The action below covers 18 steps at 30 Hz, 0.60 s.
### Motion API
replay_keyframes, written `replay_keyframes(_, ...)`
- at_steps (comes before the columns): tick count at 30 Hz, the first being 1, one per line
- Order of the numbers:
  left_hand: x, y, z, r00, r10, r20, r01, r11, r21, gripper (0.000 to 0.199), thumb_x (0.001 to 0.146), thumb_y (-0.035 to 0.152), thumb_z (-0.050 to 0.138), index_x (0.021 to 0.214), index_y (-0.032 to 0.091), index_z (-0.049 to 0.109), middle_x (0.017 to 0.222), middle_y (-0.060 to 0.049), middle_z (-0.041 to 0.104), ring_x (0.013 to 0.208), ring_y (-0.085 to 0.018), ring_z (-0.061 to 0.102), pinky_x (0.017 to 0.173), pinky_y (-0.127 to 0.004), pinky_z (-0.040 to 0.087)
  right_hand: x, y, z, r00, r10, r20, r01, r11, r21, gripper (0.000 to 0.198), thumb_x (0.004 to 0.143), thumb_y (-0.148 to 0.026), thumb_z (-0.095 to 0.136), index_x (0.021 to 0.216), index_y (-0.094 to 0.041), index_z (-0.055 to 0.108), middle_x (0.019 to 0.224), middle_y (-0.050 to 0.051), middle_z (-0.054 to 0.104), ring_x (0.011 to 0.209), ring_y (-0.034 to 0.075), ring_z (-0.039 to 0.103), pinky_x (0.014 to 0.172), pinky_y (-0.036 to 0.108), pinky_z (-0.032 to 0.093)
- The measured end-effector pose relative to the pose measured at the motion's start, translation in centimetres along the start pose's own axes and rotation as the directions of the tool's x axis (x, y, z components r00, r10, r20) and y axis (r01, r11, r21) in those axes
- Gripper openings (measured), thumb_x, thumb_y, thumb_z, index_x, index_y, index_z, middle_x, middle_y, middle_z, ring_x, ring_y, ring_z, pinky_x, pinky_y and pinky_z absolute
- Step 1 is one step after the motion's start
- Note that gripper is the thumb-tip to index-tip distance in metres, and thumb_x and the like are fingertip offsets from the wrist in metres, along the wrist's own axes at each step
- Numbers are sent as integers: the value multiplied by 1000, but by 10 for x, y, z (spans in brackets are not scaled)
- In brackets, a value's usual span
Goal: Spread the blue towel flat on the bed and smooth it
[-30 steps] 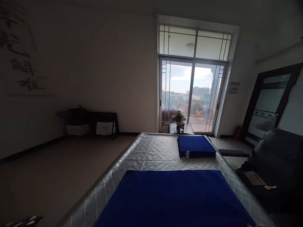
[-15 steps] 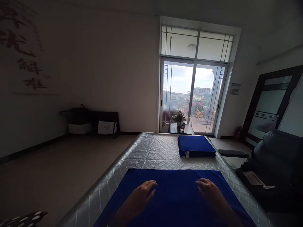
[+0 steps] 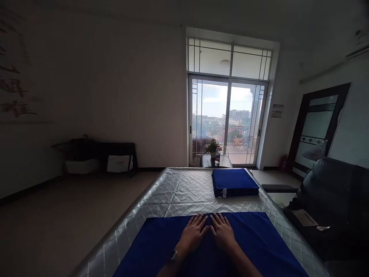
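Observation:
A blue cloth (image 3: 253, 242) lies spread flat over the near part of a table with a silver quilted cover (image 3: 187, 188). My left hand (image 3: 192, 232) rests palm down on the cloth near its far edge, fingers outstretched. Close beside it, my right hand (image 3: 223, 231) lies flat too, the two thumbs almost meeting. Neither hand grips anything. Beyond them, towards the table's far right corner, sits a neat stack of folded blue cloths (image 3: 235, 181) with a white tag at its front.
A dark armchair (image 3: 334, 192) stands along the table's right side, with a flat card (image 3: 305, 217) on it. Past the far end is a small dark table (image 3: 206, 161) with a potted plant (image 3: 212, 146) and a bottle (image 3: 218, 155), before a sliding glass door.
Both hands have moved inward and forward, from apart and slightly curled to flat side by side near the cloth's far edge. The view has shifted slightly.

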<state>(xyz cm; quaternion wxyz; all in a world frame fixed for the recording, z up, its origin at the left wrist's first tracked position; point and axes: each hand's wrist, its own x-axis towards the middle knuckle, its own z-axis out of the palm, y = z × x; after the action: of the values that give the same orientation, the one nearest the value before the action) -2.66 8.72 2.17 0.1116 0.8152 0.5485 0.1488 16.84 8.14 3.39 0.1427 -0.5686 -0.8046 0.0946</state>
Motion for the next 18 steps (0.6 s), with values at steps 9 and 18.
replay_keyframes(9, 1, -11, 5, 998, -64, -17, 65, 995, 80, 68, 94, 66, 24, 155, 38, 32, 167, 0, 34, 157, -23, 22, 132, -52, 24, 6, 16, 9, 1000, 25, -15, -26, 998, -61, 61, 96, -59, 25, 155, -47, 27, 166, -11, 29, 156, 20, 26, 127, 44, 23)
replay_keyframes(18, -53, -97, -47, 957, -277, -81, 289, 922, 257, 56, 99, 40, 30, 154, 31, 37, 166, -4, 38, 156, -27, 28, 129, -54, 27, -22, 126, -39, 970, 224, -90, -235, 962, -140, 63, 95, -52, 24, 153, -33, 40, 164, 0, 41, 154, 23, 31, 127, 46, 27)
